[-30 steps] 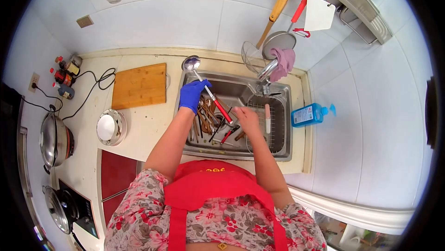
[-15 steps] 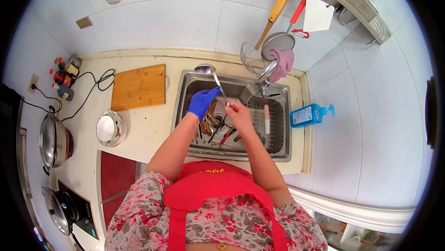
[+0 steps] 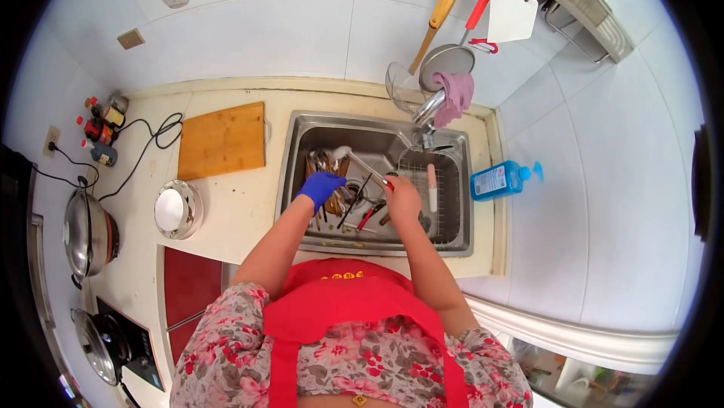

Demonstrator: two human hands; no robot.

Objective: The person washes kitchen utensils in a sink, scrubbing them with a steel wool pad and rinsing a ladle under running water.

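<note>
The steel sink holds a heap of utensils, among them dark, red-handled and wooden pieces. My right hand, bare, is closed on the red-marked end of a ladle. Its long silver handle slants up and left to a pale joint; the bowl lies low among the other utensils and is hard to make out. In a blue glove, my left hand is over the heap's left side, apart from the ladle handle. Its fingers are drawn together, and what they hold, if anything, is hidden.
A wire rack with a pale-handled utensil fills the sink's right side. The faucet carries a purple cloth. A blue soap bottle stands right; a cutting board and stacked bowls are left.
The ladle has come down from above the sink's back edge into the basin. My left hand has left its handle and moved toward me; my right hand has shifted right and slightly toward me.
</note>
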